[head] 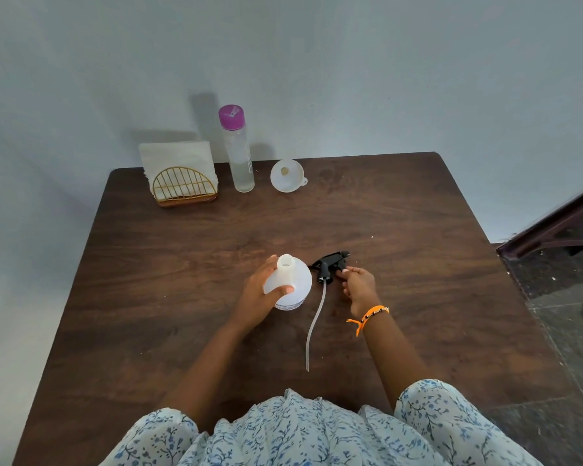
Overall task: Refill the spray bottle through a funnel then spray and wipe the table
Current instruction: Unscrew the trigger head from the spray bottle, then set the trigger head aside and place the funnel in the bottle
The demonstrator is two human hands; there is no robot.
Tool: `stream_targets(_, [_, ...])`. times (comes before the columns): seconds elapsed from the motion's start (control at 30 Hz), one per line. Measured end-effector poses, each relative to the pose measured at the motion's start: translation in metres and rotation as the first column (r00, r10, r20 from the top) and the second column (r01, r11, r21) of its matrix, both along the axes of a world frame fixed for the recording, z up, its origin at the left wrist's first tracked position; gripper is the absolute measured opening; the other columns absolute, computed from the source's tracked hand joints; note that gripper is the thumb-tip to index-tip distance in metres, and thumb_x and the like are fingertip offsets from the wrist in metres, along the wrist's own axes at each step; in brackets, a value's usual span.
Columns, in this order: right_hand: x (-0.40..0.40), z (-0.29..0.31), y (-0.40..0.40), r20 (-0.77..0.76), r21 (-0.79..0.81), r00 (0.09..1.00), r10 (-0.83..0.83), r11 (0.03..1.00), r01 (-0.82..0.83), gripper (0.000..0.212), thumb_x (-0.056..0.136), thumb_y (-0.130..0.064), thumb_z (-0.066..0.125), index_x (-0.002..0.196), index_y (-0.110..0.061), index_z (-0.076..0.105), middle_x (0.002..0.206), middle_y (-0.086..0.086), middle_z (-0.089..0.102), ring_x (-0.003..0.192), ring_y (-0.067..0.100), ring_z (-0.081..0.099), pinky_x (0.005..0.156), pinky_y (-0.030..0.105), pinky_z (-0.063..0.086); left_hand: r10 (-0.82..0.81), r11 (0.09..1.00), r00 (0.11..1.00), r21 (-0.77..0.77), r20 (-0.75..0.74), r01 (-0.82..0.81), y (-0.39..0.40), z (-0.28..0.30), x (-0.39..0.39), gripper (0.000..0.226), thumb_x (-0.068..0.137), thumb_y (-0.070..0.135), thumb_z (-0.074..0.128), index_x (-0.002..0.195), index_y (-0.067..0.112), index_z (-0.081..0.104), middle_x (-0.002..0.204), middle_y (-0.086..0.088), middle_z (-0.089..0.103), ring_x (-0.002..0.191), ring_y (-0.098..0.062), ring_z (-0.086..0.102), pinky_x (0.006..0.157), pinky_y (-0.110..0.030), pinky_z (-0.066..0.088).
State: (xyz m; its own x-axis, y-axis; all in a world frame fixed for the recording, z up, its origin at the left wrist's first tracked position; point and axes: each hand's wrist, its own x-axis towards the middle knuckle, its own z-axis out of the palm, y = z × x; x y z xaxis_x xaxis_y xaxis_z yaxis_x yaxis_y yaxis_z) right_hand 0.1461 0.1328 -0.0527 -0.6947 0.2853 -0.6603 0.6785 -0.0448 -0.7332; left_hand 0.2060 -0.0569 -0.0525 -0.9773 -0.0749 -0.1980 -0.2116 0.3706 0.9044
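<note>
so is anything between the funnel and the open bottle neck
Nothing visible. Bare table lies between the funnel at the back and the spray bottle, whose neck is uncapped; the sprayer head lies just right of that line.

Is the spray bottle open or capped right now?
Open: spray bottle shows a bare neck; the black trigger head lies beside it on the table.

no readable text, faint unreadable mark on clear bottle [239,153]
</note>
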Motion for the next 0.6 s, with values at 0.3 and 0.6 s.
stream_targets(0.3, [0.004, 0.002, -0.002, 0.030, 0.383, 0.983, 0.183, 0.906, -0.180, 0.032, 0.086, -0.012, 0.051, 0.117, -0.015, 0.062, 0.132, 0.010, 0.042, 0.121, 0.033, 0.041, 0.103, 0.044, 0.037, -0.003, 1.000, 0.999, 0.001, 0.035, 0.003, -0.001, 0.004, 0.001, 0.068, 0.070, 0.040, 0.072, 0.131, 0.021, 0.049, 0.143, 0.004, 0.045, 0.131, -0.014, 0.040, 0.108, -0.037, 0.037])
stream_targets(0.6, [-0.016, 0.032, -0.023, -0.120, 0.573, 0.900, 0.418, 0.770, -0.281, 0.023, 0.089, -0.015, 0.052, 0.111, -0.019, 0.060, 0.130, 0.007, 0.036, 0.121, 0.031, 0.030, 0.104, 0.043, 0.024, 0.030, 0.967, 0.999, 0.252, -0.018, -0.024, -0.009, 0.030, -0.002, 0.053, 0.068, 0.012, 0.048, 0.115, 0.033, 0.058, 0.131, 0.006, 0.055, 0.127, -0.011, 0.044, 0.102, -0.025, 0.037])
